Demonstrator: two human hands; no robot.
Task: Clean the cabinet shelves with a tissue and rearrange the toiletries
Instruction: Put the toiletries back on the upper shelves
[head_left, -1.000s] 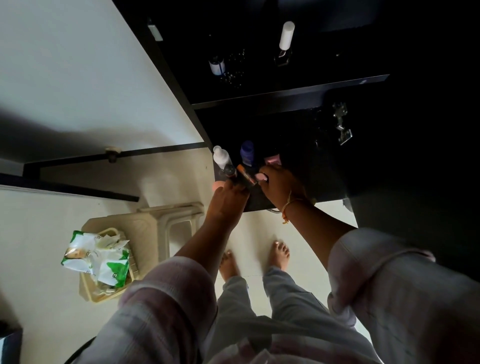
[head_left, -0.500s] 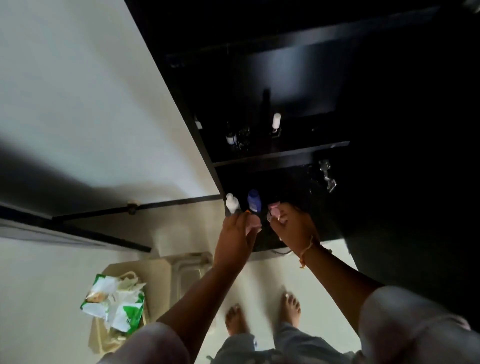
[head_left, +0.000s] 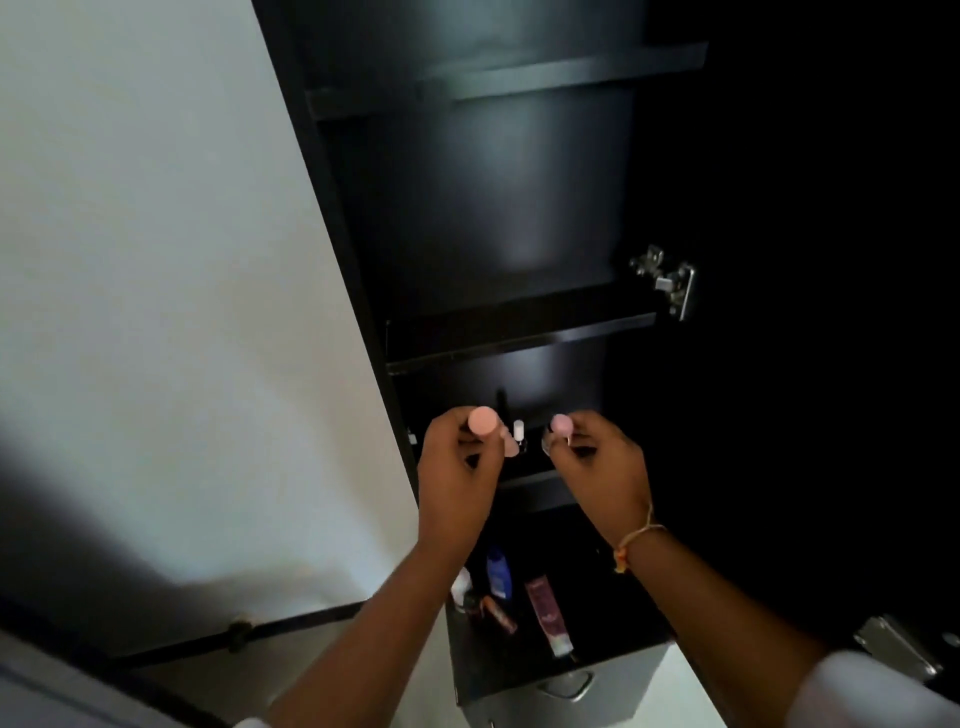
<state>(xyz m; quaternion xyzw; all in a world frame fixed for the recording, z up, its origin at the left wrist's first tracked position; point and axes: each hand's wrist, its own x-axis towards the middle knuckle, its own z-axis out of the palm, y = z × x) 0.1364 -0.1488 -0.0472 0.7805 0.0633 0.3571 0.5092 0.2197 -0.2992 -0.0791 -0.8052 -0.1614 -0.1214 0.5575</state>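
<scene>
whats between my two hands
Head view: a white-capped bottle stands between the larger pink cap in the left hand and the smaller pink cap in the right hand.

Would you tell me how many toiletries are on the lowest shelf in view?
4: a white bottle at the left, a blue bottle beside it, an orange tube in front, a maroon tube rightmost. The left forearm may hide more.

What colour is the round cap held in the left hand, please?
Pale pink; the round cap shows best in head view.
</scene>
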